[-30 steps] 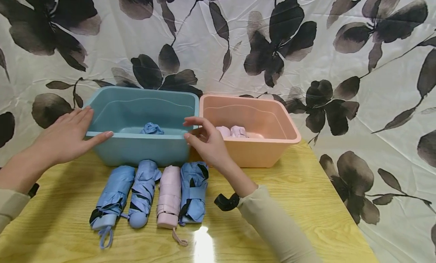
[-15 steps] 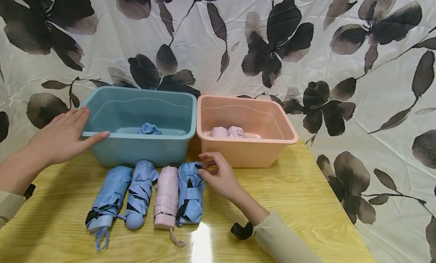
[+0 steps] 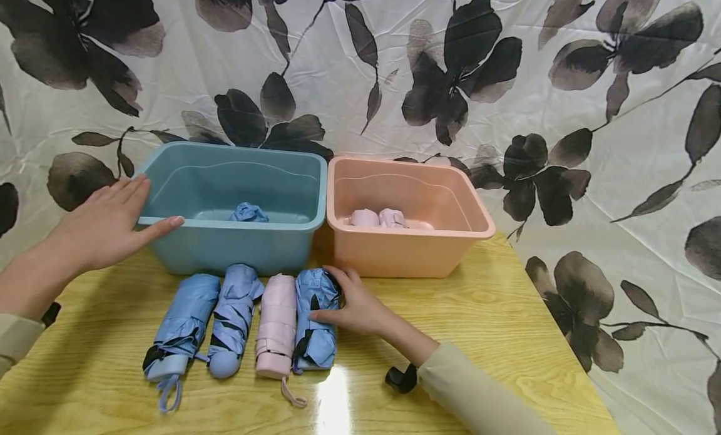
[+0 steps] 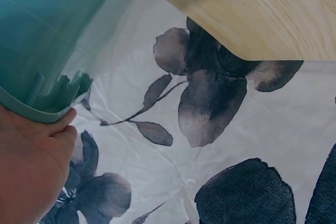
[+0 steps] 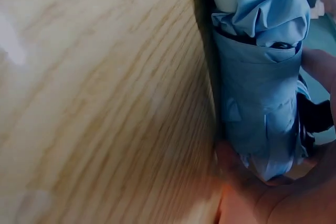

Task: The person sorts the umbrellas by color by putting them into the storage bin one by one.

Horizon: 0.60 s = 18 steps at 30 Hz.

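My left hand rests on the left corner of the teal bin, fingers straight along its side and thumb across the front rim. Inside that bin lies a bunched blue folded umbrella. With my right hand I grip the rightmost blue folded umbrella on the table, thumb across its top and fingers round its far end. The right wrist view shows fingers about the end of this blue umbrella. Left of it lie a pink umbrella and two more blue umbrellas.
A peach bin stands right beside the teal one, with two pink rolled things inside. Both bins sit on a wooden table, its right edge sloping toward me. Behind hangs a white floral cloth.
My right hand has come down from the teal bin's right rim to the rightmost blue umbrella and taken hold of it. The left hand has stayed at its corner.
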{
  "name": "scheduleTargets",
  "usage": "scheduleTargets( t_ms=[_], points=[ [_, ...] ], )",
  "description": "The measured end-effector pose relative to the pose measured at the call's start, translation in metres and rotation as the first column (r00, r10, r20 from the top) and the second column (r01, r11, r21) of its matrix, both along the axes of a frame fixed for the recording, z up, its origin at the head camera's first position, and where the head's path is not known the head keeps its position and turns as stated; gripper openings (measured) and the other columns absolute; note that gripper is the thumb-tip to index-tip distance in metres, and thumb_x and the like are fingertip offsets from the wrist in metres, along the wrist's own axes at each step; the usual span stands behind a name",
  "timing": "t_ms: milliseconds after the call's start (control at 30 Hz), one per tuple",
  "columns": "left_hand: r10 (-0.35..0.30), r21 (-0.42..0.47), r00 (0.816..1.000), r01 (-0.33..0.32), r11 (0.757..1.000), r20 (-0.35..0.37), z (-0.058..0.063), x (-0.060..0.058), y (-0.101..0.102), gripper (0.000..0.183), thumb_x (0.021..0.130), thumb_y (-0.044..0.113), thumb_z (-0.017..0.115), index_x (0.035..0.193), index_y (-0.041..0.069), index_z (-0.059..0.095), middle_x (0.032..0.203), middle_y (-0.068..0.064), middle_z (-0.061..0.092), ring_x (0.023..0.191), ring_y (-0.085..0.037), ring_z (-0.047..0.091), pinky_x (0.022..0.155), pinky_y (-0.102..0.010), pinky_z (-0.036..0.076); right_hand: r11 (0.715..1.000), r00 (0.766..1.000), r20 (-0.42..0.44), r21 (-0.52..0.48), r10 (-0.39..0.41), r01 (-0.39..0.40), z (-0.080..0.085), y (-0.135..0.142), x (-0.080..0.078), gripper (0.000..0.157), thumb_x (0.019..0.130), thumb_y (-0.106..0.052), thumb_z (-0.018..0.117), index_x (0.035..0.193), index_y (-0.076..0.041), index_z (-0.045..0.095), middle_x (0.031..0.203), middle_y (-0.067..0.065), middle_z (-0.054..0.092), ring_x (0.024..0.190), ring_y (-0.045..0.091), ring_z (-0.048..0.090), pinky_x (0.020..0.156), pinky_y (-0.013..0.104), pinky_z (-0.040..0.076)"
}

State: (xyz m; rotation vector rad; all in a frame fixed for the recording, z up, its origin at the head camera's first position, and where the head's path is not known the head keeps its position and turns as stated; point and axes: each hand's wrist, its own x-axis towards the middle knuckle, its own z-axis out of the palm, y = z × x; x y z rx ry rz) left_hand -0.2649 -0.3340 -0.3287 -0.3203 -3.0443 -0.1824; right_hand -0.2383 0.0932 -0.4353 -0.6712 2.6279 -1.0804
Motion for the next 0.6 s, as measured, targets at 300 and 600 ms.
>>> scheduleTargets(
  t_ms=[300,600],
  points=[
    [-0.001,0.008,1.000,0.001,1.000,0.002,0.000,0.001,0.000,0.105,0.105,0.062,0.043,0.156,-0.021,0.005,0.159,-0.047,0.009,0.149,-0.063,0.010,0.121,-0.072,0.008,0.995,0.999,0.032,0.091,-0.032,0.029,0.005,-0.021,-0.002,0.111,0.074,-0.057,0.090,0.164,-0.025,0.033,0.158,0.022,0.033,0.130,0.035,0.055,0.106,0.052,0.051],
    [0.004,0.008,1.000,-0.004,1.000,0.010,0.000,0.001,0.000,0.105,0.105,0.064,0.043,0.156,-0.020,0.005,0.161,-0.045,0.007,0.150,-0.062,0.009,0.121,-0.072,0.007,0.996,0.995,0.071,-0.041,-0.077,0.080,0.001,-0.027,-0.004,0.097,0.070,-0.034,0.097,0.154,-0.029,0.049,0.150,0.020,0.038,0.123,0.032,0.054,0.103,0.051,0.050]
  ],
)
